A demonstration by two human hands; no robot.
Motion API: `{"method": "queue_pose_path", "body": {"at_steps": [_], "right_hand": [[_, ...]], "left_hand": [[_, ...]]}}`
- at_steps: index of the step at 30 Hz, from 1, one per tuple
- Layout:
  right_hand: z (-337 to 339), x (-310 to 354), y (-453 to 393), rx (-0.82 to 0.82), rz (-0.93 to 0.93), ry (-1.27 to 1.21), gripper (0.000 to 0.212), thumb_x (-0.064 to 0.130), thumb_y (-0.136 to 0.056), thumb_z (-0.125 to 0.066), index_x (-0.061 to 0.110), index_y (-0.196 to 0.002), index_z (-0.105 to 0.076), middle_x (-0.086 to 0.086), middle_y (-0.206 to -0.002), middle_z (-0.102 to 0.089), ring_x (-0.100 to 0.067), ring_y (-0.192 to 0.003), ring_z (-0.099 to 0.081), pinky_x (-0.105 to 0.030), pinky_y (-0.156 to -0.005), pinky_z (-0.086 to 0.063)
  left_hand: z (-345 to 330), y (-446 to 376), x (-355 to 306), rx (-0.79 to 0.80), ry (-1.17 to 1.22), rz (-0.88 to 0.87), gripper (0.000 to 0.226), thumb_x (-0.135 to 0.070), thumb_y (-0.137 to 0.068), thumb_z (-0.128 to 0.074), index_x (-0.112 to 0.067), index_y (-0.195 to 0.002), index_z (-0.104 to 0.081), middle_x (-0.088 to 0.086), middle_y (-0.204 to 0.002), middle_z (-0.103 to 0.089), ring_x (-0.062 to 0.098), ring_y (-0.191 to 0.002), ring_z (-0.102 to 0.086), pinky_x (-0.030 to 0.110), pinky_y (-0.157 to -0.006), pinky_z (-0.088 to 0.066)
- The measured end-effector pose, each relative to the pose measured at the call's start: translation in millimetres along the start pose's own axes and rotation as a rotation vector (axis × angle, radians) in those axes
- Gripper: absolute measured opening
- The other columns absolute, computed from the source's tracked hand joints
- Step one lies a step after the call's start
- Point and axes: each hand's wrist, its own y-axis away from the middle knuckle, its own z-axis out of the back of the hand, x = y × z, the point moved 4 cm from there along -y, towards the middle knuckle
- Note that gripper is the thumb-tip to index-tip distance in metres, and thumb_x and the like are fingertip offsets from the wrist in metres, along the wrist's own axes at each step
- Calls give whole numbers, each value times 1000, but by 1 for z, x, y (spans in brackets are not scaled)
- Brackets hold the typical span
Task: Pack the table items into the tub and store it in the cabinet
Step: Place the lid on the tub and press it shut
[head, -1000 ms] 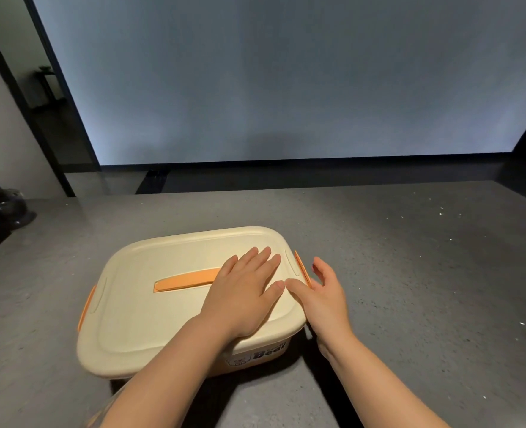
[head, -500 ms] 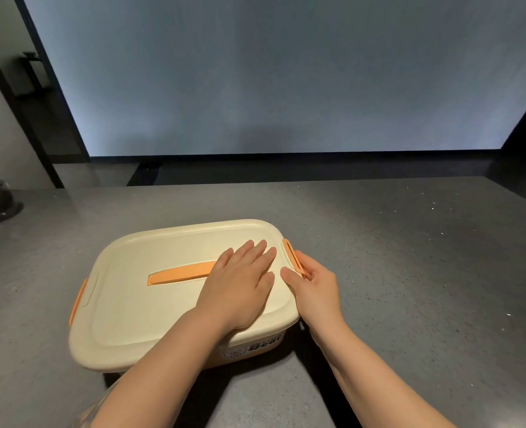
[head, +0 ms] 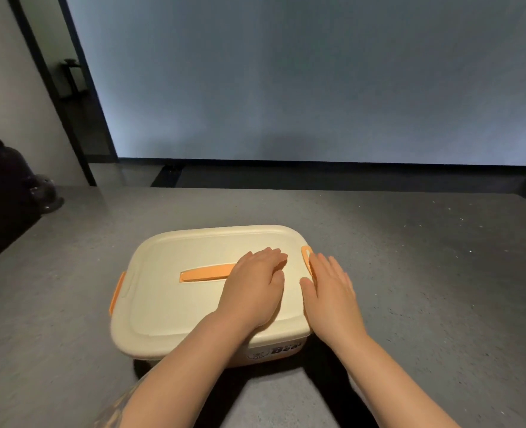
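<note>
A cream tub (head: pixel 169 304) with its lid on stands on the grey table (head: pixel 425 288), a little left of the middle. An orange handle (head: pixel 206 272) lies flat in the lid. Orange latches sit at the left end (head: pixel 116 291) and the right end (head: pixel 306 253). My left hand (head: pixel 252 288) rests palm down on the right half of the lid, fingers together, covering the handle's right end. My right hand (head: pixel 332 291) lies palm down over the tub's right edge, its fingers alongside the right latch. The tub's contents are hidden.
A dark rounded object (head: pixel 44 193) stands at the table's far left edge. Behind the table rises a large pale wall panel (head: pixel 317 88), with a dark doorway (head: pixel 73 88) to its left. The table's far edge runs just behind the tub.
My right hand has turned from reaching under the right latch to lying palm down over it. My left hand has stayed on the lid.
</note>
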Motion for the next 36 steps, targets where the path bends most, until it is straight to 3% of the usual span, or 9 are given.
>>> {"method": "queue_pose_path", "body": {"at_steps": [2, 4, 11, 14, 19, 22, 26, 29, 36], "right_hand": [[-10, 22, 1, 31, 137, 176, 57, 30, -100, -30, 23, -153, -10, 2, -162, -3, -14, -148, 6, -35, -117, 8], [-25, 48, 4, 116, 258, 234, 57, 36, -101, -25, 26, -153, -5, 3, -162, 5, -14, -148, 12, -36, -117, 9], [-85, 135, 9, 312, 547, 320, 58, 49, -99, -15, 30, -153, -6, 4, -162, 3, -14, -148, 9, -41, -117, 11], [-105, 161, 13, 367, 623, 317, 56, 49, -99, -13, 33, -152, -6, 5, -162, 4, -14, -148, 10, -43, -116, 13], [-111, 166, 8, 392, 626, 310, 55, 51, -99, -13, 39, -151, -4, 8, -162, 6, -13, -148, 11, -41, -116, 11], [-112, 165, 6, 394, 620, 309, 55, 52, -98, -14, 41, -151, -5, 11, -161, 5, -11, -148, 11, -40, -116, 10], [-112, 166, 6, 388, 618, 301, 55, 53, -97, -15, 42, -150, -6, 12, -161, 5, -9, -147, 11, -38, -116, 11], [-111, 167, 6, 388, 618, 297, 54, 52, -98, -16, 42, -150, -7, 12, -161, 4, -9, -147, 10, -37, -116, 11], [-109, 168, 8, 398, 607, 284, 54, 51, -98, -18, 42, -150, -7, 12, -161, 3, -9, -148, 9, -38, -116, 10]], "left_hand": [[14, 11, 11, -63, 5, 48, 41, -23, -95, -37, -26, -135, -47, -7, -145, -44, 11, -136, -32, 26, -114, -15], [29, 26, 28, -124, -17, 108, 42, -26, -95, -38, -29, -136, -44, -10, -147, -40, 10, -137, -29, 26, -113, -15], [86, 104, 109, -368, -50, 391, 53, -28, -90, -48, -29, -142, -35, -12, -156, -18, 7, -143, -9, 30, -117, -6], [85, 133, 136, -403, 297, 605, 58, -37, -90, -53, -33, -143, -31, -12, -155, -19, 7, -143, -11, 37, -117, -14], [77, 138, 144, -369, 691, 628, 55, -48, -75, -55, -49, -129, -45, -27, -125, -55, -3, -118, -49, 25, -96, -42], [76, 137, 148, -416, 848, 650, 51, -33, -75, -64, -37, -125, -54, -30, -106, -65, -9, -98, -60, 8, -73, -46], [75, 138, 151, -511, 973, 661, 52, -12, -78, -69, -22, -127, -55, -12, -114, -68, 5, -105, -63, 20, -82, -49], [75, 137, 151, -544, 1015, 649, 50, -4, -80, -66, -22, -126, -56, -12, -111, -70, 5, -103, -64, 15, -75, -50], [85, 132, 143, -573, 865, 608, 45, -3, -79, -61, -42, -101, -64, -21, -94, -72, -1, -86, -67, 10, -65, -49]]}}
